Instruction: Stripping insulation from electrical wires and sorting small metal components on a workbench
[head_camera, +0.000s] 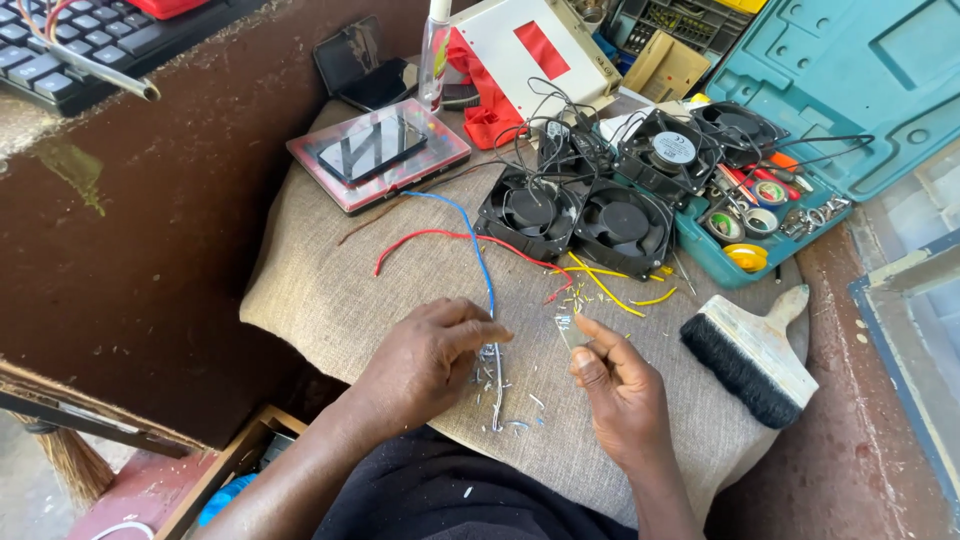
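Note:
My left hand (428, 357) pinches the near end of a blue wire (474, 238) on a burlap-covered surface (330, 280); bare stripped strands (496, 385) hang below my fingers. My right hand (618, 382) holds a small thin metal blade (567, 328) between thumb and forefinger, just right of the wire end. A red wire (440, 236) lies beside the blue one. Both run toward several black square cooling fans (575, 205). Bits of cut insulation are scattered on the cloth under my hands.
A wide paintbrush (750, 355) lies at the right. Yellow wire scraps (610, 285) lie near the fans. A teal tool case (800, 100) stands open behind them. A phone on a red-edged box (378, 152), a bottle (434, 55) and a keyboard (80, 45) are at the back left.

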